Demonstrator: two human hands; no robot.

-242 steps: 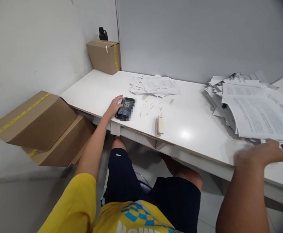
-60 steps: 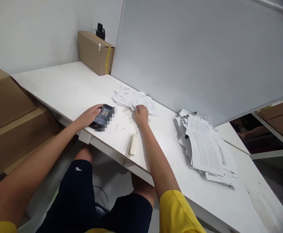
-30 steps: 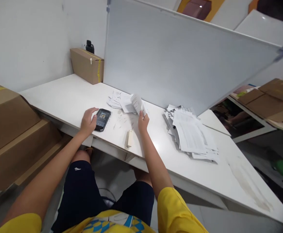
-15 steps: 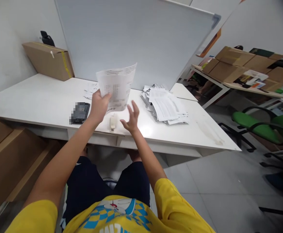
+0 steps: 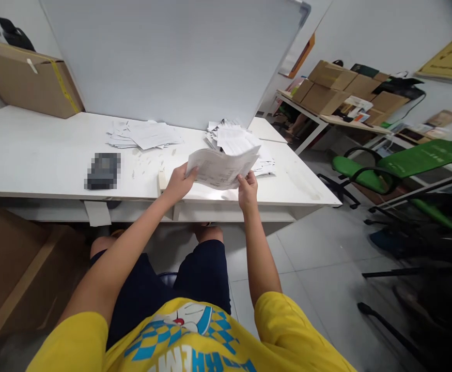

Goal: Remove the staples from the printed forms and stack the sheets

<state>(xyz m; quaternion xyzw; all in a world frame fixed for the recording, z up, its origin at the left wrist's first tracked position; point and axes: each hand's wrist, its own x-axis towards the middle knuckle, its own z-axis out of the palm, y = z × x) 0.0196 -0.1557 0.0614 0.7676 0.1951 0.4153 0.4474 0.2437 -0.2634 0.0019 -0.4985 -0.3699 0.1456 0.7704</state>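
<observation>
Printed paper sheets (image 5: 221,169) are held above the front part of the white desk (image 5: 47,150), bowed between both hands. My left hand (image 5: 179,183) pinches their left edge, thumb on top. At their lower right corner, my right hand (image 5: 248,188) is closed on them too. Just left of my left hand lies a small cream-coloured stapler (image 5: 161,181), partly hidden by that hand. Behind the held sheets is a messy pile of printed papers (image 5: 235,139). A flatter stack of papers (image 5: 148,134) lies to the left, further back on the desk.
A dark, pixelated device (image 5: 104,170) lies on the desk's left. A cardboard box (image 5: 28,77) leans at the back left, beside an upright whiteboard (image 5: 171,57). Another open cardboard box (image 5: 20,268) stands on the floor at left. Green chairs (image 5: 365,173) are off to the right.
My right hand, open and apart before, has closed on the sheets' right side. The sheets have moved right and tipped flatter. My view has turned right, showing more of the left paper stack.
</observation>
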